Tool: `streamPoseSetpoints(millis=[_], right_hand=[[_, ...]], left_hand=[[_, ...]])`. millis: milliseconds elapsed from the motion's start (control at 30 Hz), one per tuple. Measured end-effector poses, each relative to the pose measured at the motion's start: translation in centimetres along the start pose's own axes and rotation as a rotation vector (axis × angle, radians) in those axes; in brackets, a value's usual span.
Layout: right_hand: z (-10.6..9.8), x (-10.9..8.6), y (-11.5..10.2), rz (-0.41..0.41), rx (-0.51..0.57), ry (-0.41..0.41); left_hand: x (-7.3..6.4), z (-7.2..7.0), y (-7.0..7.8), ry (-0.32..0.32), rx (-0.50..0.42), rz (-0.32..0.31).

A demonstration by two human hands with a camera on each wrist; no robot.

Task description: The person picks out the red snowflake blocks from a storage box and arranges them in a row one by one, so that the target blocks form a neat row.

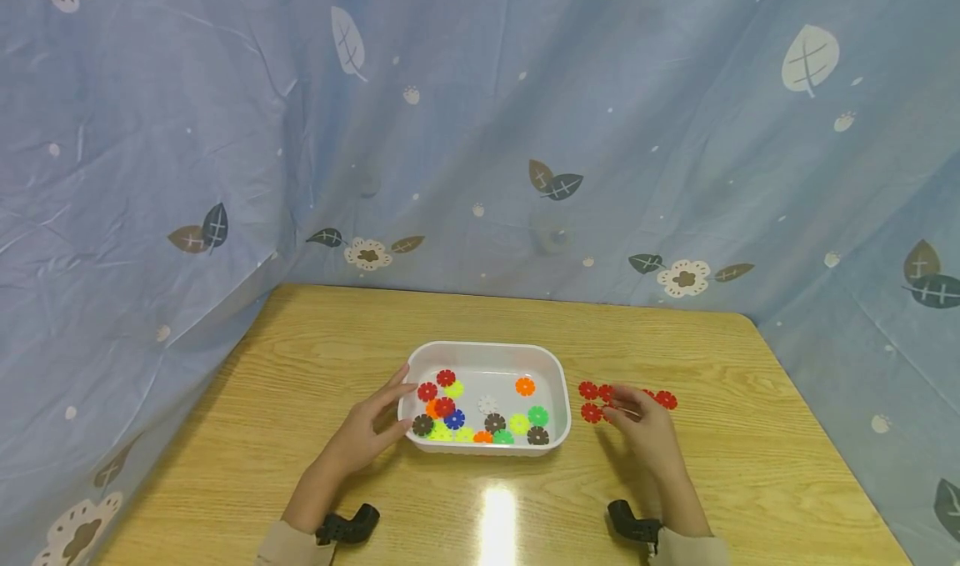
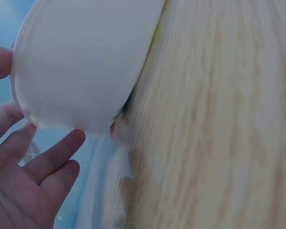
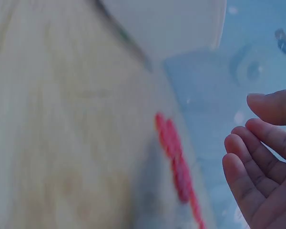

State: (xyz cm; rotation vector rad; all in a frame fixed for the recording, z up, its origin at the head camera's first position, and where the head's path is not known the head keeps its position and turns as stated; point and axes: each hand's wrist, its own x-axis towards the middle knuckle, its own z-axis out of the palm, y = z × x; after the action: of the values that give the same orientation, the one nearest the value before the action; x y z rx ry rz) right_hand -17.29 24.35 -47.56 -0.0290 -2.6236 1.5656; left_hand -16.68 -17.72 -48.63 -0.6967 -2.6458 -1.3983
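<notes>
The flat, round, red plastic discs (image 1: pixel 591 413) lie under your right hand (image 1: pixel 647 433), the nearer one, in a line going left to right. Its loose fingers hold nothing. Your left hand (image 1: pixel 360 434), fingers spread, touches the white plastic box (image 1: pixel 487 450).

The right hand (image 3: pixel 271 183) shows with its fingers loosely bent, their tips near one another and the thumb (image 3: pixel 269 105) just apart from the forefinger. Out beyond the fingertips, apart from them, small red pieces (image 3: pixel 176 155) lie in a crowded strip on the desk (image 3: pixel 62 124), too blurred to count. Farther off, beyond the thumb side of the hand, shows a white container (image 3: pixel 176 26), with a dark, greenish blur along its edge. A soft shadow (image 3: pixel 145 191) falls on the desk beside the red strip, and pale blue patterned cloth (image 3: pixel 205 114) spreads behind the hand.
</notes>
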Motion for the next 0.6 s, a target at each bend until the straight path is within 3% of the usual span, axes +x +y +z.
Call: streamPoseSetpoints(millis=[67,133,600], right_hand=[[0.3,-0.1,-0.8,-0.014,0.019,-0.013],[0.7,-0.2,-1.6,-0.039,0.056,-0.034],[5.6,0.3,-6.5,-0.207,0.253,-0.239]], left_hand=[[0.0,0.0,-0.1,-0.001,-0.005,-0.005],[0.0,0.3,-1.3,0.002,0.001,0.006],[0.1,0.4,-1.4,0.007,0.006,0.006]])
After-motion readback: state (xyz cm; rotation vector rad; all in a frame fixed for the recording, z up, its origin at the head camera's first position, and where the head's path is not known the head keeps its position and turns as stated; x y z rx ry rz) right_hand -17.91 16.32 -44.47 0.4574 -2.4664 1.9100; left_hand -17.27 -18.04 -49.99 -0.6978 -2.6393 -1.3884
